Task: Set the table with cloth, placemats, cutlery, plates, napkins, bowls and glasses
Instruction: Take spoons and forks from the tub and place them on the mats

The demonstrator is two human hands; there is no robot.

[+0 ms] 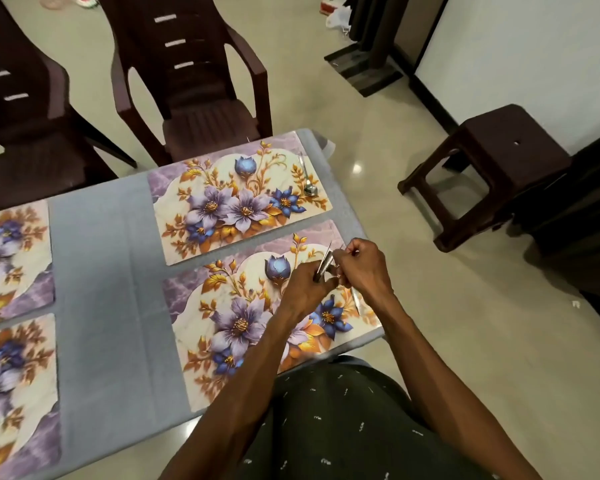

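A grey cloth (108,306) covers the table. Several floral placemats lie on it: a far right one (236,199), a near right one (243,327), and two at the left edge (11,261) (14,393). One spoon (308,178) lies on the right end of the far right mat. Over the near right mat, my left hand (303,289) grips a bundle of metal cutlery (324,265). My right hand (361,265) pinches a piece at the bundle's upper end. No plates, napkins, bowls or glasses are in view.
Two dark brown plastic chairs (201,98) (21,126) stand at the table's far side. A brown plastic stool (492,168) stands on the floor to the right, beside dark furniture (582,216). The table's right edge runs just past my hands.
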